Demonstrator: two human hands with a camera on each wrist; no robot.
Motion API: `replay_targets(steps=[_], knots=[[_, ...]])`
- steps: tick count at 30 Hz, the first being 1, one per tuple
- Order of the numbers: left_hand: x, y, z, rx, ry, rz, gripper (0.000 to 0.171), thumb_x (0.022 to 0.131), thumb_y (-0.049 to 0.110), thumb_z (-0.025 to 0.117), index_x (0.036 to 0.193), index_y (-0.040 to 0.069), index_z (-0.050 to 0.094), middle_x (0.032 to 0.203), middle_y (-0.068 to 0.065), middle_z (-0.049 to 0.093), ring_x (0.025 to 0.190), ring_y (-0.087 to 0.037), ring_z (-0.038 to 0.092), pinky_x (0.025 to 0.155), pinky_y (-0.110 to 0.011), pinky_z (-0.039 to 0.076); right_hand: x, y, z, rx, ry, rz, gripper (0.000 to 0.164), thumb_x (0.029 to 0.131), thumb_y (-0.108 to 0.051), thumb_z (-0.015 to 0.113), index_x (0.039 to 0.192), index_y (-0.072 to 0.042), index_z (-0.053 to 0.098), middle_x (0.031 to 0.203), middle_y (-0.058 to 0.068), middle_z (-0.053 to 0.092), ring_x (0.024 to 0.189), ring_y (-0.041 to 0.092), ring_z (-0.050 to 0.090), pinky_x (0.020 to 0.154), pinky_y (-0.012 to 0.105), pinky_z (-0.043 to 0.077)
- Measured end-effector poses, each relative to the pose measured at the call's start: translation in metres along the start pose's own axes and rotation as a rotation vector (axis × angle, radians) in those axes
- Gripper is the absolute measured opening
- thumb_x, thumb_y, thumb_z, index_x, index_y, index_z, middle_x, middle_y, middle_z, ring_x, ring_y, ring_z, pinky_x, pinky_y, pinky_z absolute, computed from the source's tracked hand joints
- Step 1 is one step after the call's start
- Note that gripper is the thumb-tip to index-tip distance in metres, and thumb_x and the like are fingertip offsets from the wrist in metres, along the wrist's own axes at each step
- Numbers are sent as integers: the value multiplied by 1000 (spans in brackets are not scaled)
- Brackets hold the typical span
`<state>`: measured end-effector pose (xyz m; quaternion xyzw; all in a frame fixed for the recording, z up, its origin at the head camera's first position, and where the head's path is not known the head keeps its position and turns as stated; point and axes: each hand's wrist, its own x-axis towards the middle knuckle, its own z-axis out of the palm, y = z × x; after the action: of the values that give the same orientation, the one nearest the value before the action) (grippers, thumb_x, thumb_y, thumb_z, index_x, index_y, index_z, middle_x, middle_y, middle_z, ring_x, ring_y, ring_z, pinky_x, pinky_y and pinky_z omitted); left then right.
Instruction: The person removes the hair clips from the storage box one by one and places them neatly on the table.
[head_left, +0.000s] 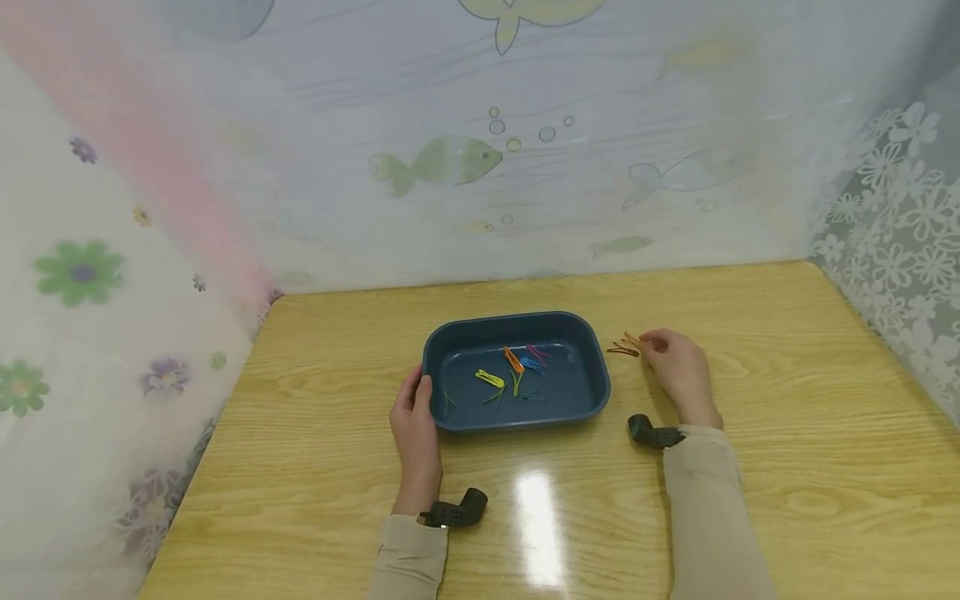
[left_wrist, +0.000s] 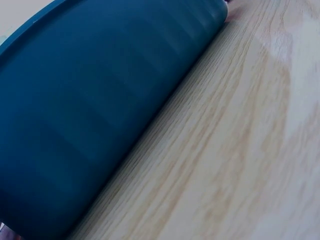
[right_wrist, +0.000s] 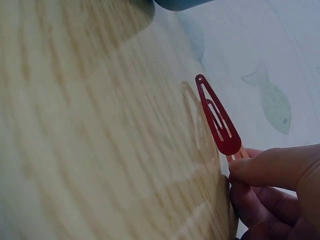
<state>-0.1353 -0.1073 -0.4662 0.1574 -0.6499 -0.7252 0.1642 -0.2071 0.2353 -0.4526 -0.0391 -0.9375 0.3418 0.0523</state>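
A dark blue plastic tray (head_left: 517, 425) stands on the table with several colourful hair clips inside, among them a yellow clip (head_left: 491, 379), an orange one (head_left: 513, 359) and a blue one (head_left: 533, 365). My left hand (head_left: 415, 429) holds the tray's left end, thumb up at the rim. Right of the tray, my right hand (head_left: 681, 371) pinches an orange hair clip (head_left: 632, 340) between thumb and fingers. A dark red snap hair clip (right_wrist: 218, 117) overlaps the orange one at the fingertips in the right wrist view. In the left wrist view the tray's side wall (left_wrist: 100, 100) fills the upper left.
The wooden table (head_left: 315, 467) reaches back to a whitish curtain (head_left: 315, 208) with fish drawings. Flower-patterned sheets hang at the left and right. A black wrist camera (head_left: 457, 508) sits on the left wrist, another camera (head_left: 651, 433) on the right.
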Motion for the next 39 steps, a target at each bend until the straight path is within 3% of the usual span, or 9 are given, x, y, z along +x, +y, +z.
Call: replay_targets(steps=[16, 22, 29, 33, 39], knots=[[-1, 1, 0, 5, -2, 0, 39, 90, 36, 51, 123, 16, 53, 123, 4, 51, 114, -6, 44, 96, -24, 35, 2, 3, -3, -3, -51, -41, 27, 88, -14, 50, 111, -3, 59, 100, 17, 58, 88, 30, 53, 73, 42, 41], [-1, 1, 0, -11, -7, -1, 38, 91, 34, 51, 123, 15, 52, 123, 3, 50, 115, -7, 43, 97, -25, 34, 2, 4, -5, 29, -91, -7, 33, 92, -25, 45, 117, -6, 56, 111, 18, 55, 100, 33, 50, 81, 46, 39], [0, 0, 0, -1, -1, 15, 38, 90, 36, 51, 122, 16, 53, 122, 3, 52, 114, -9, 45, 95, -26, 36, 1, 4, -7, 53, -61, 39, 36, 93, -29, 42, 117, -6, 55, 114, 20, 54, 102, 34, 49, 82, 48, 39], [-1, -1, 0, 6, 1, 8, 37, 89, 37, 51, 121, 18, 54, 120, 5, 52, 113, -6, 45, 95, -24, 36, 0, 4, -9, 77, -35, 66, 39, 94, -34, 40, 117, -7, 56, 112, 18, 54, 98, 33, 49, 77, 45, 40], [-1, -1, 0, -1, -6, 4, 38, 89, 40, 51, 121, 19, 54, 119, 9, 52, 112, -3, 45, 94, -21, 36, -2, 2, -13, 130, -13, 55, 40, 93, -37, 40, 116, -9, 57, 103, 14, 57, 80, 26, 52, 59, 33, 43]])
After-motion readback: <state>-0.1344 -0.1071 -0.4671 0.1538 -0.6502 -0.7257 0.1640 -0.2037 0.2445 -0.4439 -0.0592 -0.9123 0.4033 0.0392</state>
